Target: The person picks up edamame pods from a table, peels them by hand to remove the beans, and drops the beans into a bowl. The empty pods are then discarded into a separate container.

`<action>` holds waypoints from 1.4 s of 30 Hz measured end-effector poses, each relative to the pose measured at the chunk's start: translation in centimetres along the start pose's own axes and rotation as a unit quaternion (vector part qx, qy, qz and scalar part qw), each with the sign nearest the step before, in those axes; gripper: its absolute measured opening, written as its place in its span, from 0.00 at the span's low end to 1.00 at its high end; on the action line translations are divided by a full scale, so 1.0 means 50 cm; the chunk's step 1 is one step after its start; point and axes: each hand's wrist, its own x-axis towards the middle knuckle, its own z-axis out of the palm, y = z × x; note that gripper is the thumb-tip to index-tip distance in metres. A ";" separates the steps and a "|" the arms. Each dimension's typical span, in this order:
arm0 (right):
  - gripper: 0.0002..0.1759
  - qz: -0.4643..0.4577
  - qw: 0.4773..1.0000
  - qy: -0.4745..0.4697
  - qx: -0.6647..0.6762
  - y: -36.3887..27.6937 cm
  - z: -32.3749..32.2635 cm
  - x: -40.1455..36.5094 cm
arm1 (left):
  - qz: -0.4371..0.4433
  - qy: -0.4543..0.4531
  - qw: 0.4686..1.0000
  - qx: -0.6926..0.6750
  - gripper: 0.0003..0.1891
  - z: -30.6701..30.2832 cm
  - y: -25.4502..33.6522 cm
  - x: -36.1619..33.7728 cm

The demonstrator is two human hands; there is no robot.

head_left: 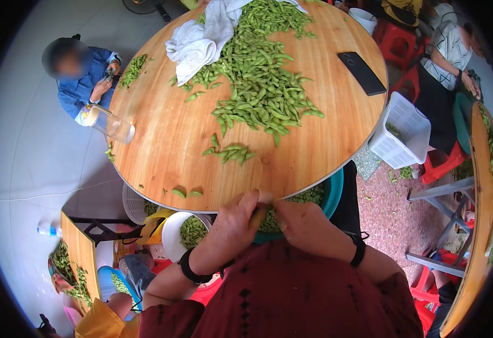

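Observation:
At the near edge of the round wooden table (pixel 162 163), my left hand (pixel 231 221) and my right hand (pixel 316 230) meet with fingers closed and pinched together. Something small may be between the fingertips, but it is too hidden to name. Right below them is a teal basin (pixel 336 188) with green pods or beans in it. A large heap of green soybean pods (pixel 263 84) covers the middle of the table. Nearer to me lie a small cluster of pods (pixel 235 152) and two loose pods (pixel 187 193) by the edge.
A white cloth (pixel 201 42) lies on the heap, and a black phone (pixel 362 73) at the right. A clear pitcher (pixel 111 125) overlaps the left edge. Below stand a white bucket (pixel 174 242) and a white basket (pixel 401 129). Other people sit around, near red stools (pixel 396 42).

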 end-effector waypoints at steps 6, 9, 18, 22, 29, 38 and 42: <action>0.06 0.013 0.988 -0.097 0.119 0.019 -0.041 0.013 | -0.033 -0.033 0.996 -0.080 0.13 -0.018 0.010 -0.020; 0.10 0.226 0.863 -0.254 0.373 0.010 -0.069 0.018 | -0.041 -0.048 0.988 -0.143 0.13 -0.019 0.004 -0.033; 0.12 0.277 0.696 -0.288 0.597 0.059 -0.033 0.006 | 0.039 -0.006 0.988 -0.150 0.11 -0.008 0.017 -0.042; 0.12 0.268 0.665 -0.284 0.636 0.063 -0.028 0.002 | 0.081 0.031 0.991 -0.100 0.12 0.009 0.009 -0.043; 0.08 0.068 0.980 -0.006 0.187 0.021 0.012 -0.009 | 0.114 0.136 0.983 0.043 0.14 0.054 -0.013 -0.042; 0.08 0.133 0.984 -0.003 0.122 0.017 0.012 0.009 | 0.143 0.083 0.978 0.127 0.16 0.052 -0.002 -0.037; 0.07 0.092 0.993 0.002 0.073 0.036 0.017 0.003 | 0.040 0.146 0.957 0.247 0.16 -0.012 -0.111 -0.036</action>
